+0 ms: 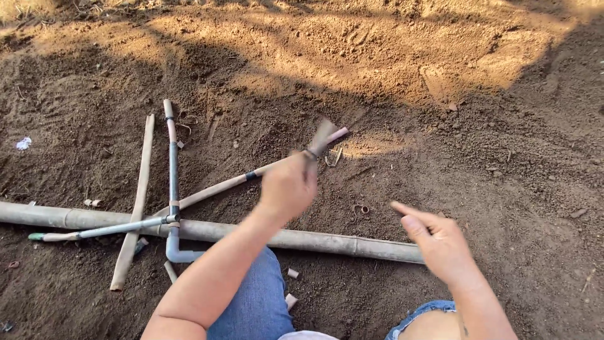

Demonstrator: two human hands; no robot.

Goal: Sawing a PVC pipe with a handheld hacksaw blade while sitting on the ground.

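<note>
The person is sitting low on bare brown soil (503, 164), and the ground is lying free to the right and far ahead, where sunlight is falling on it. To the left the room is tighter: a long thick bamboo pole (327, 241) is lying across in front of the knees, a thinner bamboo stick (139, 189) is leaning over it, and a grey pipe with an elbow (173, 189) is standing crosswise between them. The left hand (288, 186) is raised above the ground with the forearm stretching forward, its grip closed tight around a blurred tool handle (321, 140) that is pointing up and away. Just behind it a slim pale rod (251, 175) is running slantwise over the soil. The right hand (440, 242) is hovering apart, holding nothing, fingers loosely spread and the forefinger pointing left.
</note>
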